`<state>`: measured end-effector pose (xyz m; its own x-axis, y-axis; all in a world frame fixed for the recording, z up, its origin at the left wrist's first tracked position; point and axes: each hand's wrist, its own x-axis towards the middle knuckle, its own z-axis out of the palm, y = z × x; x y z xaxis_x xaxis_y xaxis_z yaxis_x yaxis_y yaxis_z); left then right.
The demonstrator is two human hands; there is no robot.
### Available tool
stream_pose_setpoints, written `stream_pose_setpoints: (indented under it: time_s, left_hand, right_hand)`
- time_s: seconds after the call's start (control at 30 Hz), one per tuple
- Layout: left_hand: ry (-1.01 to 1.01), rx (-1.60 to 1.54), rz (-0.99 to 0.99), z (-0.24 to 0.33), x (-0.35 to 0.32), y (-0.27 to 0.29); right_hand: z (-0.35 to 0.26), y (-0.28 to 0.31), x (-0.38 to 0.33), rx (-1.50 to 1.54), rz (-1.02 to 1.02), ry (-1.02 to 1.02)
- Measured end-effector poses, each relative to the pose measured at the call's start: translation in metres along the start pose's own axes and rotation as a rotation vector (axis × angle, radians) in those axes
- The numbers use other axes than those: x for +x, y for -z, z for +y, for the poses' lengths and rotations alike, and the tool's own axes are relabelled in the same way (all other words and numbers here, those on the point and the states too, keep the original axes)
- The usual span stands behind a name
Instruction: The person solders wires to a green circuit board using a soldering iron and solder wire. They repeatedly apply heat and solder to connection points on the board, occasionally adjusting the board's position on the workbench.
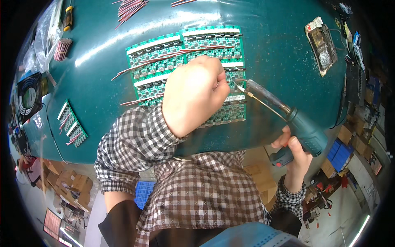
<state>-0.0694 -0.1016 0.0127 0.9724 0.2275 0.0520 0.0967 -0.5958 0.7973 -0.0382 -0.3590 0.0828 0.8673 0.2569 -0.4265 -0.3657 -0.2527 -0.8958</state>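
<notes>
Over the green circuit boards (pixel 154 68), my left hand (pixel 195 92) is closed in a pinch, its fingertips near the right-hand panel. What it holds, if anything, is hidden behind the fingers. My right hand (pixel 298 156) grips the handle of a dark green soldering gun (pixel 307 131). The gun slants up and leftward, its tip over the right panel close to the left fingertips. A thin tube runs along its barrel. Red and black wires (pixel 164 58) lie across the boards, which carry rows of white strips and small parts.
A smaller circuit board (pixel 72 124) with wires lies at left, near a black fan (pixel 31 96). A wire bundle (pixel 62 49) and a screwdriver (pixel 68 18) are at upper left. More loose wires (pixel 131 10) lie at the far edge. A soiled metal block (pixel 321 47) sits at upper right.
</notes>
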Motion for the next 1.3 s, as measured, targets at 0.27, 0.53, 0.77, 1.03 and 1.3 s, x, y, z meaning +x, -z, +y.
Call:
stream_pose_setpoints:
  time_s: [0.27, 0.53, 0.77, 1.03, 1.3]
  left_hand:
    - [0.005, -0.006, 0.013, 0.0002, -0.0004, -0.0014]
    - [-0.006, -0.006, 0.011, -0.0002, -0.0001, -0.0004]
    - [-0.001, 0.007, 0.006, 0.0003, -0.0001, -0.0006]
    - [-0.002, 0.025, 0.004, -0.0001, -0.0003, -0.0012]
    - [0.004, 0.013, -0.007, 0.0008, 0.0000, 0.0002]
  right_hand:
    - [-0.0030, -0.0031, -0.0007, -0.039, -0.010, -0.003]
    - [-0.0035, -0.0037, -0.0018, -0.035, 0.008, -0.009]
    - [-0.0036, -0.0045, -0.0023, -0.053, -0.002, -0.018]
    - [-0.0034, -0.0050, -0.0023, -0.059, -0.008, -0.018]
    - [0.0003, -0.0034, -0.0021, -0.087, -0.004, -0.008]
